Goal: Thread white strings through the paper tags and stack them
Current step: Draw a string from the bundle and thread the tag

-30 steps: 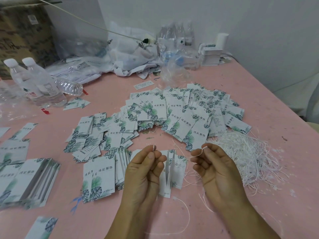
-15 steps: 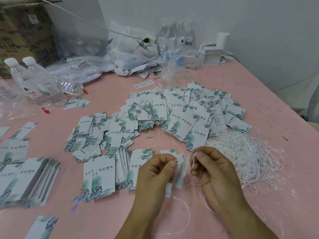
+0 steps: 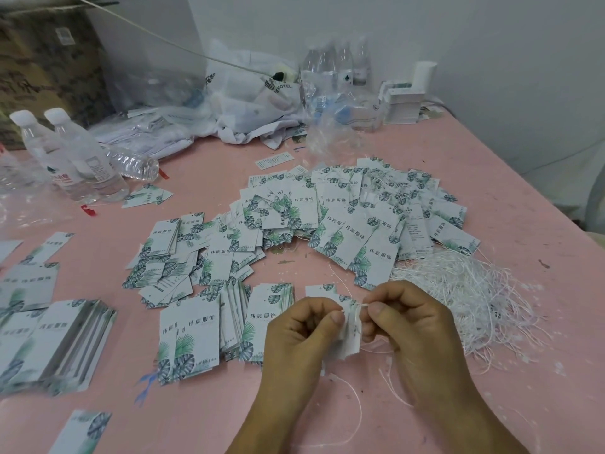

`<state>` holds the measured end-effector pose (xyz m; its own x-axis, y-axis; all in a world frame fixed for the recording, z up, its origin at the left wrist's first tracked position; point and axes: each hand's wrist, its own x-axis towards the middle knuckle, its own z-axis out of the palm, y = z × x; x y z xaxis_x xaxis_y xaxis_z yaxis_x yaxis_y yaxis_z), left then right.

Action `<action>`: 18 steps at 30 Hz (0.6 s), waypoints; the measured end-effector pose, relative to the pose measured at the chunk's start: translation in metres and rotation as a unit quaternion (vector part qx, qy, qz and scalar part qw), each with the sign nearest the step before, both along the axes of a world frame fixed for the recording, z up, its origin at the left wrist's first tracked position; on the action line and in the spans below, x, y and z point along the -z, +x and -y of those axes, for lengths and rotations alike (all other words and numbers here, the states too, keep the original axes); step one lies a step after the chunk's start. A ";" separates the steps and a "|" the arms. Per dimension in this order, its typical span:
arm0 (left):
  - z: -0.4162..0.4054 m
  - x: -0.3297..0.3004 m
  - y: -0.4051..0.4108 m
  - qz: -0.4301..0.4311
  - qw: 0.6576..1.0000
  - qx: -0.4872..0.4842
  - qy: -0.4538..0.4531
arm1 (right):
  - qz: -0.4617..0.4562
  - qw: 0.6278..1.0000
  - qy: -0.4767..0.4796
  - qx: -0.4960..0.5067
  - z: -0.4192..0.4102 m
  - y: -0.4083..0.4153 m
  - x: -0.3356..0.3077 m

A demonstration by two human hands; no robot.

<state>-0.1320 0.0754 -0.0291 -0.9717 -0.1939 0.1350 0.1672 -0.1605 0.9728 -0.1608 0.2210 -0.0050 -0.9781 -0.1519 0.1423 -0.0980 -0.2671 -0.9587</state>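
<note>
We are pinching a white string (image 3: pixel 360 304) between thumb and forefinger of our right hand (image 3: pixel 409 326), while our left hand (image 3: pixel 302 332) is pinching the string's other end at the top of a small bunch of paper tags (image 3: pixel 349 339) standing on edge between both hands. At nine o'clock from the grip, stacked tags (image 3: pixel 193 335) are lying on the pink table (image 3: pixel 491 165). At twelve o'clock a loose fan of tags (image 3: pixel 343 221) is spreading out. At three o'clock a heap of white strings (image 3: pixel 468 293) is lying. At ten o'clock, well apart, water bottles (image 3: pixel 82 158) are standing.
</note>
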 end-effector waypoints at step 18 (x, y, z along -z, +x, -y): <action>0.000 0.001 0.000 0.015 0.999 -0.009 -0.037 | -0.127 0.961 0.239 0.053 0.000 0.004 0.002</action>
